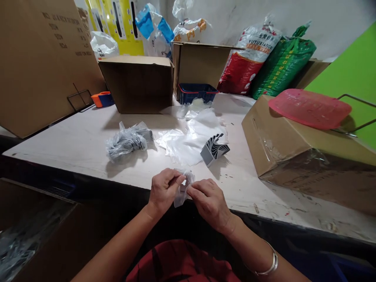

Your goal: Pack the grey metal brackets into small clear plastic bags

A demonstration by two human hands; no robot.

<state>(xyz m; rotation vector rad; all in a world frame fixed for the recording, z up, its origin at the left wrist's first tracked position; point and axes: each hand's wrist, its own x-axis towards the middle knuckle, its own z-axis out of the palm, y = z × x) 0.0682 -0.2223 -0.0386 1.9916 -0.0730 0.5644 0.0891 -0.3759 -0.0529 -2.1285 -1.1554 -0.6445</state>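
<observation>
Clear plastic bag [184,194] partly hidden behind fingers [176,181]; carton [44,74] print blurred.

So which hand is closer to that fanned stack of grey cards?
The right hand is nearer, directly in front of the cards. The left hand is farther, off to their left.

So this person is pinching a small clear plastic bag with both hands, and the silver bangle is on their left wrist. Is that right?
Not quite: the silver bangle sits on the wrist of the right hand, not the left, as the head view shows. The rest stands.
</observation>
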